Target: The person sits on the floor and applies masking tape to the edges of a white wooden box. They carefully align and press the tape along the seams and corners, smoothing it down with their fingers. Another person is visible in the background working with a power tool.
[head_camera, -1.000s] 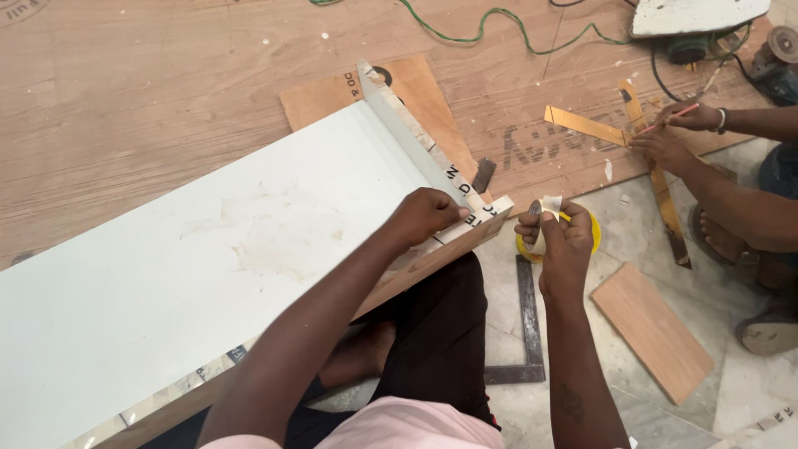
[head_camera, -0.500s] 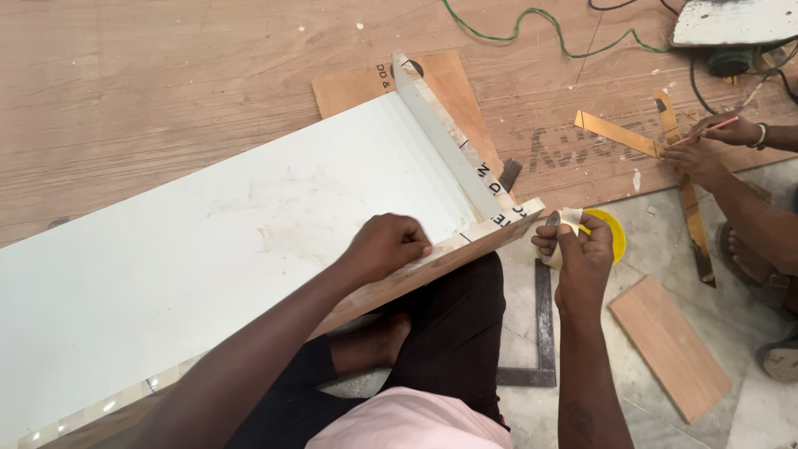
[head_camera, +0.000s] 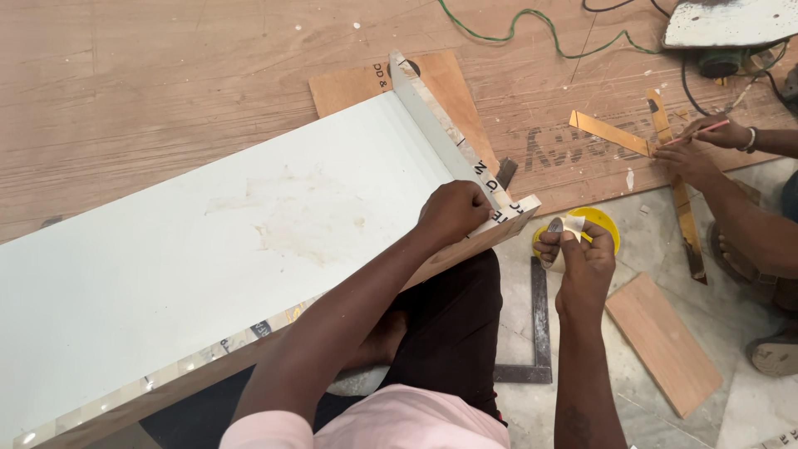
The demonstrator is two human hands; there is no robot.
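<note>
A long white laminated board (head_camera: 208, 241) lies slanted across my lap, with a taped strip (head_camera: 453, 137) standing along its right end. My left hand (head_camera: 455, 212) presses fingers-closed on the board's near right corner, on the taped edge. My right hand (head_camera: 573, 258) is just right of that corner, pinching the loose end of a yellow roll of tape (head_camera: 594, 229) between thumb and fingers.
A metal try square (head_camera: 539, 333) lies on the floor by my knee. A small wooden offcut (head_camera: 663, 341) lies to its right. Another person's hands (head_camera: 694, 150) hold a pencil over crossed wooden strips (head_camera: 665, 125). A green cable (head_camera: 532, 29) and a power tool (head_camera: 727, 33) sit far right.
The view has shifted slightly. My left hand stays pressed on the taped corner, and my right hand still holds the tape beside it, now a little lower and farther from the corner.
</note>
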